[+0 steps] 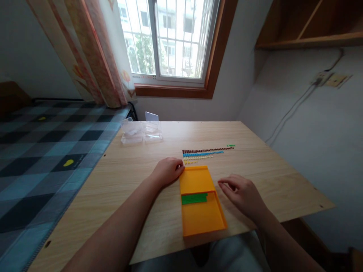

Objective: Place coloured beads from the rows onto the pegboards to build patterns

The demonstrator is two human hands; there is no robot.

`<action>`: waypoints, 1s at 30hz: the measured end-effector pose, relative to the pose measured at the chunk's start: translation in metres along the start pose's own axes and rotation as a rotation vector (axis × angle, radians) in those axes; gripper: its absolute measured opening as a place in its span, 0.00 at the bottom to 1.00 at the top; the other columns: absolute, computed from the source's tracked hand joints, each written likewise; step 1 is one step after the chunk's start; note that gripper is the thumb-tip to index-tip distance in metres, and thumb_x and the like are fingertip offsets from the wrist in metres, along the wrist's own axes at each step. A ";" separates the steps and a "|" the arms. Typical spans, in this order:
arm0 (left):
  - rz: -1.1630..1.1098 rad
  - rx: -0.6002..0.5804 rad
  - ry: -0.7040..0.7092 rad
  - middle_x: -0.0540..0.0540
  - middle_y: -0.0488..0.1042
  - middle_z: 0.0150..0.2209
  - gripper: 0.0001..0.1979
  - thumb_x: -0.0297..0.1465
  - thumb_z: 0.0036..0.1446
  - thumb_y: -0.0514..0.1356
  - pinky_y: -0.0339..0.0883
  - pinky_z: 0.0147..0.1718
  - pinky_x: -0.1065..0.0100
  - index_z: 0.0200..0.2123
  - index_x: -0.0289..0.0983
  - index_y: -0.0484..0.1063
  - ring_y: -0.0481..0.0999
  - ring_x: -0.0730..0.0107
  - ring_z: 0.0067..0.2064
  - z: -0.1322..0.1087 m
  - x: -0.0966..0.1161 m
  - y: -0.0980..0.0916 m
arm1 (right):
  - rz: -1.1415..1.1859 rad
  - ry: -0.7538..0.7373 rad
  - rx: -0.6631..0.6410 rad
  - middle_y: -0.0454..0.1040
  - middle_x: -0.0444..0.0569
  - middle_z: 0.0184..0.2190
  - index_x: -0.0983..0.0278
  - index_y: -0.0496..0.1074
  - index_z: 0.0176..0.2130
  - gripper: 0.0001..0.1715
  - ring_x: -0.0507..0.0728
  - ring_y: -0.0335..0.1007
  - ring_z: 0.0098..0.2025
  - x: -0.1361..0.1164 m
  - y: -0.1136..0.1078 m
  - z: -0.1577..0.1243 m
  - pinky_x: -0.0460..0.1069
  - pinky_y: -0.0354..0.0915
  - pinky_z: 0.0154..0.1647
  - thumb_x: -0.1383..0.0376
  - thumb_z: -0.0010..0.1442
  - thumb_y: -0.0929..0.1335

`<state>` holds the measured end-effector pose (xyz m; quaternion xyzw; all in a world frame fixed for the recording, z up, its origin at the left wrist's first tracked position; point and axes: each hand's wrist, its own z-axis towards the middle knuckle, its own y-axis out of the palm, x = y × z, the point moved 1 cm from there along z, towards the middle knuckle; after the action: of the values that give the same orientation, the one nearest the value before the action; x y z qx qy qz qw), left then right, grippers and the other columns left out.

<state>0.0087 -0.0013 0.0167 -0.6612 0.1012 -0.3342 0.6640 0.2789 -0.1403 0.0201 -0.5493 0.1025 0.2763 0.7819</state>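
Observation:
An orange tray (202,217) lies on the wooden table (136,177) in front of me, with a green strip (194,198) across its middle. My left hand (167,170) rests curled at the tray's far left corner, touching its rim. My right hand (242,194) hovers just right of the tray, fingers loosely bent and apart, holding nothing. Beyond the tray lie rows of small beads: dark red (208,150), blue (202,154) and yellow (193,160), with a few green ones (230,146) at the right end.
Clear plastic boxes (141,131) stand at the table's far left. A bed with a blue checked cover (42,151) lies to the left. A window (170,37) and curtain (93,53) are behind, a wall with a cable (292,109) at right.

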 end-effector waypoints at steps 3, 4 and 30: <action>-0.009 0.000 0.002 0.45 0.82 0.36 0.11 0.36 0.64 0.57 0.64 0.34 0.65 0.34 0.40 0.79 0.77 0.63 0.37 0.000 -0.001 0.000 | 0.076 0.113 0.174 0.80 0.50 0.30 0.62 0.82 0.38 0.17 0.57 0.71 0.30 0.044 -0.020 0.034 0.50 0.67 0.33 0.54 0.65 0.68; -0.012 0.001 0.002 0.45 0.82 0.36 0.12 0.36 0.64 0.57 0.64 0.34 0.65 0.34 0.40 0.79 0.77 0.62 0.37 0.000 -0.002 0.000 | 0.061 0.170 0.247 0.81 0.51 0.32 0.62 0.82 0.37 0.18 0.57 0.72 0.31 0.061 -0.027 0.050 0.51 0.68 0.34 0.53 0.63 0.69; -0.048 -0.035 -0.047 0.46 0.81 0.35 0.13 0.35 0.66 0.55 0.62 0.37 0.66 0.33 0.40 0.77 0.77 0.63 0.38 -0.001 -0.005 -0.002 | -0.311 0.474 0.222 0.64 0.54 0.69 0.60 0.84 0.35 0.10 0.73 0.43 0.74 0.191 0.021 0.155 0.72 0.45 0.70 0.59 0.57 0.73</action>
<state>0.0036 0.0012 0.0167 -0.6825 0.0751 -0.3327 0.6464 0.4031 0.0675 -0.0271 -0.5189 0.2264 0.0044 0.8243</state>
